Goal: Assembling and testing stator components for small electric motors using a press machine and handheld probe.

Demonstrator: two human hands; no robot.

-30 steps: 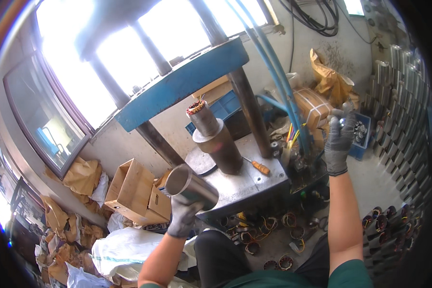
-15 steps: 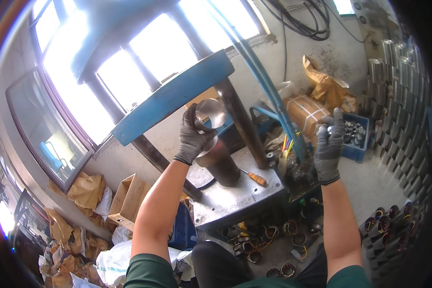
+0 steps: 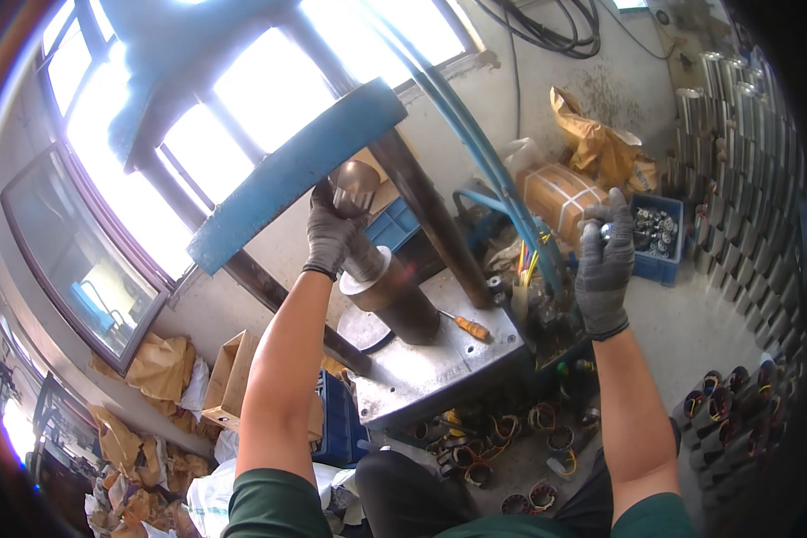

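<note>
Fingers (image 3: 336,213) of my gloved left hand (image 3: 330,235) are wrapped around a steel tube (image 3: 357,215), holding it upright over the dark cylinder (image 3: 394,300) that stands on the press worktop (image 3: 439,363), under the blue crossbeam (image 3: 291,170). My right hand (image 3: 603,269), also gloved, is raised by the blue hoses (image 3: 475,134); its fingers are curled shut on a small shiny part (image 3: 605,231), though I cannot tell what kind. My worry is the tube: it looks seated only loosely on the cylinder, so a tilt of my wrist could let it slide off onto the orange-handled screwdriver (image 3: 469,326) or down among the wound coils (image 3: 502,430) on the floor. My left fingers also sit right under the beam, a pinch risk if the press moves.
</note>
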